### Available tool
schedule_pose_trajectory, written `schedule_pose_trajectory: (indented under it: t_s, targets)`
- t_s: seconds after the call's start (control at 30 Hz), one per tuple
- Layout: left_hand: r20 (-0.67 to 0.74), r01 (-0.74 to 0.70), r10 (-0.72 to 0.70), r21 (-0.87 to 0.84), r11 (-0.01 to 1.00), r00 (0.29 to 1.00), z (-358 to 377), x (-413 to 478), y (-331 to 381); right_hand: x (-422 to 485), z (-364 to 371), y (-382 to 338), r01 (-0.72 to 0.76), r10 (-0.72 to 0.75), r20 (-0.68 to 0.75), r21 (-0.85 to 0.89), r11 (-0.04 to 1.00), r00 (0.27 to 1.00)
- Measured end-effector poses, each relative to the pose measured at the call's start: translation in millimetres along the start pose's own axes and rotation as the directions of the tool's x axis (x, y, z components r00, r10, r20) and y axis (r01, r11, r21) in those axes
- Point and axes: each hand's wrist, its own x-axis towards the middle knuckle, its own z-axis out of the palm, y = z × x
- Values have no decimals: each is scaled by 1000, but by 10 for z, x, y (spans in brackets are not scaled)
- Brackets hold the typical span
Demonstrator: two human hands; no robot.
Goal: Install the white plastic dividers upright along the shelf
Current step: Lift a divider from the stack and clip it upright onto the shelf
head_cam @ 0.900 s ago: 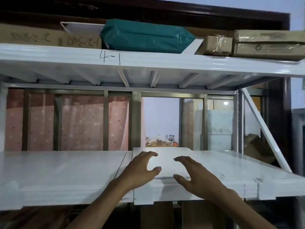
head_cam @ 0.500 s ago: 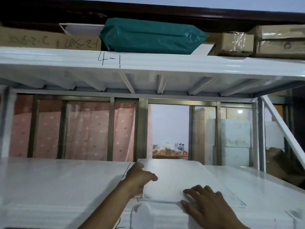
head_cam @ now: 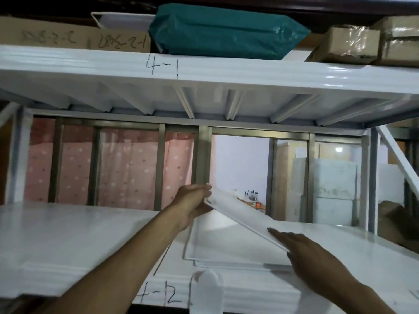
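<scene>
Left hand [head_cam: 192, 200] pinching divider [head_cam: 240, 214] far end, tilted; right hand [head_cam: 317, 261] flat, spread on near end — none upright yet on shelf [head_cam: 68, 234].

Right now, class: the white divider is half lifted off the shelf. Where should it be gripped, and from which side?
Grip the divider by its raised far-left corner, coming from the left, as the left hand does. That edge is tilted up and clear of the shelf; the right hand steadies the low end.

Dim, soft-focus wide-angle view, backlit through the rear window [head_cam: 240, 168], glare on the upper shelf [head_cam: 335, 74].
</scene>
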Motion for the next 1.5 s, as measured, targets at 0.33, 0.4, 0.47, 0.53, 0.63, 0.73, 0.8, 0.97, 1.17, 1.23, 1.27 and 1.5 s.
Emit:
schedule_pose_trajectory:
  t_s: [0.33, 0.4, 0.47, 0.53, 0.63, 0.73, 0.8, 0.97, 1.17, 1.23, 1.27, 1.5]
  targets:
    - [312, -313, 317, -65, 948, 896, -519, -9, 593, 542, -132, -1183, 99, 4, -257, 385, 918, 966]
    - [294, -351, 361, -88, 932, 885, -734, 35, 750, 632, -136, -1536, 118, -1, -270, 418, 901, 963]
    - [282, -383, 389, -80, 920, 877, -1008, 79, 912, 737, -102, -1949, 148, -17, -282, 449, 881, 959]
    - [297, -417, 417, -67, 907, 859, -1328, 118, 1054, 855, -59, -2390, 165, -13, -288, 509, 845, 958]
    - [345, -486, 470, -44, 873, 812, -1795, 160, 1268, 1033, 40, -2967, 169, 26, -307, 589, 790, 951]
    - [342, -561, 525, 8, 828, 779, -2195, 163, 1468, 1224, 109, -3471, 125, 69, -265, 649, 750, 962]
    - [336, -590, 550, 24, 807, 765, -2444, 227, 1580, 1351, 109, -3818, 125, 71, -249, 691, 712, 966]
    - [254, -641, 607, 74, 764, 753, -2893, 384, 1737, 1556, 107, -4473, 128, 24, -187, 754, 644, 982]
    - [315, -665, 593, 218, 715, 741, -3274, 365, 1763, 1711, 304, -4960, 150, 9, -179, 850, 505, 984]
    - [336, -672, 590, 236, 702, 735, -3359, 378, 1740, 1701, 372, -5031, 146, 13, -171, 876, 459, 985]
    - [336, -674, 591, 240, 699, 733, -3396, 378, 1735, 1697, 400, -5055, 156, 10, -179, 879, 451, 984]
    - [380, -699, 597, 246, 671, 707, -3476, 322, 1753, 1716, 470, -5202, 185, -8, -203, 876, 445, 979]
